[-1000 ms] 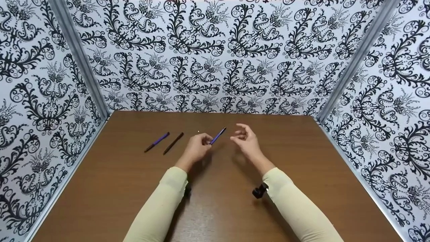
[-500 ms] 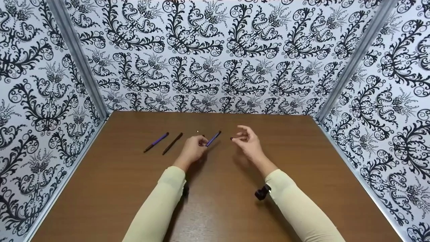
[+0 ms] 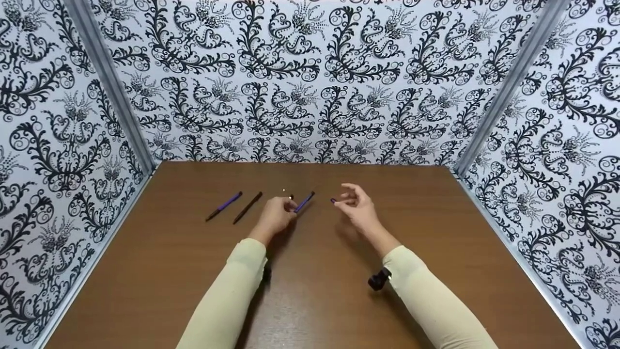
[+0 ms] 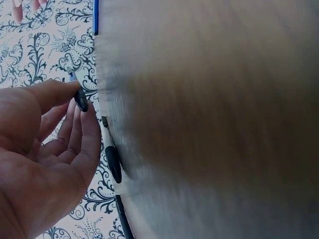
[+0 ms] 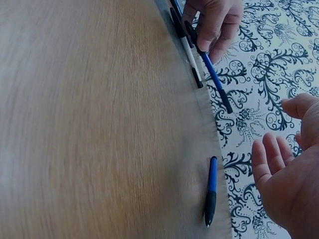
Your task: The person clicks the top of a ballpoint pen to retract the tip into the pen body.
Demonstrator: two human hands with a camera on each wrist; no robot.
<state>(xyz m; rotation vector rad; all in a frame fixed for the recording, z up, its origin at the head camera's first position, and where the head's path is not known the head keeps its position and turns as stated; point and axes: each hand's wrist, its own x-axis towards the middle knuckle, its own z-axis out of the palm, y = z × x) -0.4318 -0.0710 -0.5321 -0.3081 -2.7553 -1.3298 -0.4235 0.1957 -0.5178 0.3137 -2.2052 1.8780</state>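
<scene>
In the head view my left hand [image 3: 277,213] pinches a blue pen [image 3: 305,201] between thumb and fingers, its far end pointing up and to the right. The left wrist view shows the dark end of this pen [image 4: 81,100] at the thumb tip. My right hand [image 3: 359,204] is apart from it, fingers loosely bent with nothing between them. Close by that hand, another blue pen [image 5: 212,184] with a dark grip lies on the table; the head view shows only its end [image 3: 333,200] beyond the fingertips. A white pen [image 5: 188,50] with black ends lies near my left hand.
To the left on the brown table [image 3: 310,291] lie a blue pen [image 3: 225,205] with a dark grip and a black pen [image 3: 248,207], side by side. Patterned walls [image 3: 290,87] with grey corner posts stand behind and at both sides.
My left hand has moved left and slightly nearer with the blue pen. My right hand has shifted a little right and nearer, and the end of the lying pen now shows past its fingertips.
</scene>
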